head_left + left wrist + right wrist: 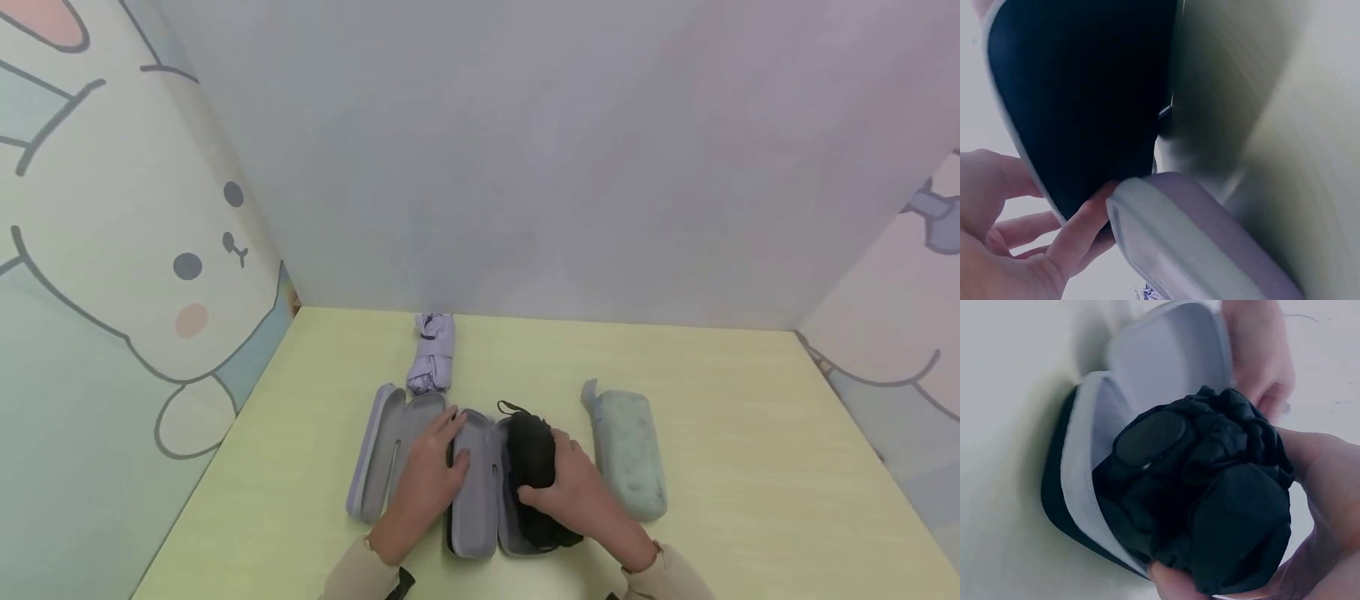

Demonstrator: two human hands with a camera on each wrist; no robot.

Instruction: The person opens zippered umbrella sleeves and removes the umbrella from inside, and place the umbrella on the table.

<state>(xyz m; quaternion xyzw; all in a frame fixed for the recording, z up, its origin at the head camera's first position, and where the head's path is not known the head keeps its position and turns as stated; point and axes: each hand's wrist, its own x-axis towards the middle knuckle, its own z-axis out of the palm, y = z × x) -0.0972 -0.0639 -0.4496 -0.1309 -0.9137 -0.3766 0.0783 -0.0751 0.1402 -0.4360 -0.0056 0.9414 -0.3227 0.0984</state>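
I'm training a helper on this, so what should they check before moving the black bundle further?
1. Right hand gripping the black bundle: ok.
2. Left hand holding one half of the black case: ok.
3. Black case open: ok.
4. Bundle sunk fully below the rim: not ok, it bulges above in the right wrist view.
5. Lining under the bundle free of other things: cannot tell, hidden.

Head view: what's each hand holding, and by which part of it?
Right hand: black bundle, gripped round its body about mid-length. Left hand: open black case, by the outer side of its left half.
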